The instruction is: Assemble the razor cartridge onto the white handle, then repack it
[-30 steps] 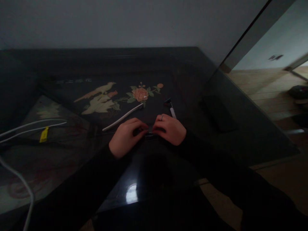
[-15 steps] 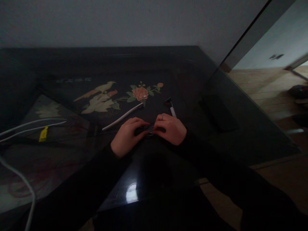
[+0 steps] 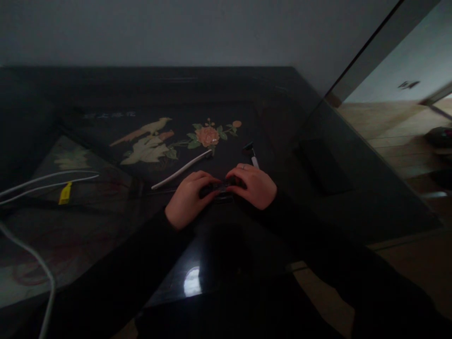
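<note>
My left hand [image 3: 190,197] and my right hand [image 3: 254,186] meet over the dark table, thumbs and fingers pinched toward each other. Between the fingertips is a small, dark, partly shiny piece [image 3: 222,186]; its kind is too dim to make out. Just beyond my left hand lies a white toothbrush [image 3: 180,170], slanted, its dark bristles at the far end. A razor [image 3: 254,160] with a dark head and pale handle lies beyond my right hand, which hides the handle's lower end.
The glossy dark table top [image 3: 282,226] covers a bird-and-flower picture [image 3: 206,135]. To the right is a flat black rectangular thing [image 3: 323,165]. White cables [image 3: 38,256], one with a yellow tag [image 3: 65,193], run along the left. A wall [image 3: 148,33] stands behind.
The view has shifted slightly. My right hand has turned a little and its fingers bend more around the small piece; both hands stay in nearly the same place.
</note>
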A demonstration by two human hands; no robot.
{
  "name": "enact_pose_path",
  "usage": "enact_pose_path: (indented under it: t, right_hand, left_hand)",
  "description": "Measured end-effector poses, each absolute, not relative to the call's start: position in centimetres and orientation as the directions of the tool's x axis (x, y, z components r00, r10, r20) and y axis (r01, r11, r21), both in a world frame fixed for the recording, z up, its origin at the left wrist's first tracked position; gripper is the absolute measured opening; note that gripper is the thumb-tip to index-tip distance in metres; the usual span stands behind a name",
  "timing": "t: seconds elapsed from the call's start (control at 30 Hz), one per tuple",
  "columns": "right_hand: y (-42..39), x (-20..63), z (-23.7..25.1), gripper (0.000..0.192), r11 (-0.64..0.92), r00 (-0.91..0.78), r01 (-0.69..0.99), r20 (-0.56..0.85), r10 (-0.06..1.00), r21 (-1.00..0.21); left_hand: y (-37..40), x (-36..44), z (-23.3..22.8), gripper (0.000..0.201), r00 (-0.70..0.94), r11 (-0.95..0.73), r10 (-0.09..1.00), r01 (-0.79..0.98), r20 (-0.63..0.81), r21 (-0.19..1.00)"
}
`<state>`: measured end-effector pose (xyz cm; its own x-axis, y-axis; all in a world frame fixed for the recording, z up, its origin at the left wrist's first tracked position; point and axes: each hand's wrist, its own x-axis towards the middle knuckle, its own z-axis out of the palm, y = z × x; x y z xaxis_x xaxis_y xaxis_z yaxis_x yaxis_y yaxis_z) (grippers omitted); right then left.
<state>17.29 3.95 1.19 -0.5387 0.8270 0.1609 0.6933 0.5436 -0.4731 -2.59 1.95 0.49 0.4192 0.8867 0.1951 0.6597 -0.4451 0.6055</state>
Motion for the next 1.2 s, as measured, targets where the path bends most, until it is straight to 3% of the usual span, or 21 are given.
enact_pose_path:
  t: [0.4, 0.9, 1.2]
  right_hand:
    - [3.83, 17.13, 0.89, 0.017, 0.544, -0.543, 0.709, 0.145, 0.827, -0.448]
    - [4.03, 16.81, 0.93, 0.015, 0.478, -0.505, 0.687, 0.113, 0.856, -0.548]
    - [3.93, 16.93, 0.97, 0.014, 0.503, -0.525, 0.694, 0.117, 0.843, -0.514]
  left_hand:
    - [2.00, -2.57, 0.54, 0.024, 0.422, -0.438, 0.889, 0.667, 0.179, 0.603]
    - [1.97, -2.26, 0.75, 0.022, 0.396, -0.409, 0.903, 0.677, 0.165, 0.612]
    - [1.95, -2.34, 0.68, 0.021, 0.397, -0.417, 0.900, 0.671, 0.178, 0.613]
